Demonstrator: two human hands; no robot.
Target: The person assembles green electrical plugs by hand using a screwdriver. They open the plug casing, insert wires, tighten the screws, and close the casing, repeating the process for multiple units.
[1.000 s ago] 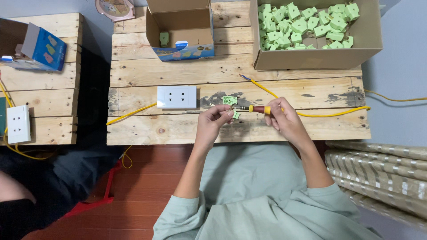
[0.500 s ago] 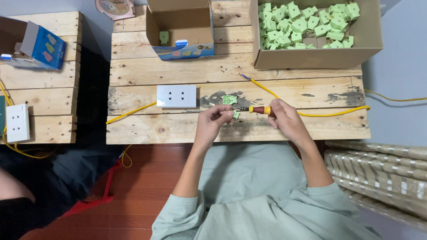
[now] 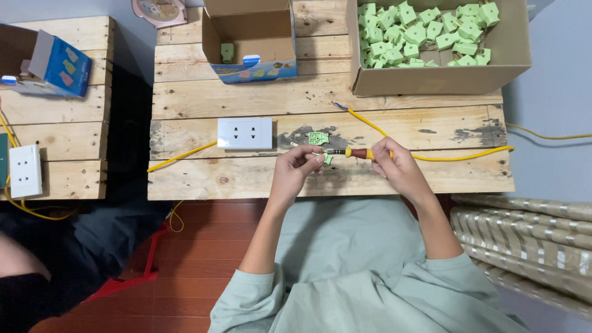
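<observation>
From the head view, my hands had scarcely shifted over the last second: my left hand [image 3: 297, 169] still pinched a small green plastic connector [image 3: 327, 158] at the pallet table's [image 3: 246, 179] front edge. My right hand's [image 3: 394, 165] fingers stayed wrapped around the red-and-yellow screwdriver [image 3: 351, 152], its metal tip at the connector, so the screw work seemed ongoing. A second ridged green connector [image 3: 318, 137] lay just beyond on the rough, paint-stained planks.

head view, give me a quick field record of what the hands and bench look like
left hand: left hand pinches a small green connector
right hand: right hand grips a screwdriver, tip at the connector
surface: wooden pallet table
near hands: second green connector, white socket plate, yellow wire
back right: cardboard box full of green connectors
back centre: small open box
</observation>
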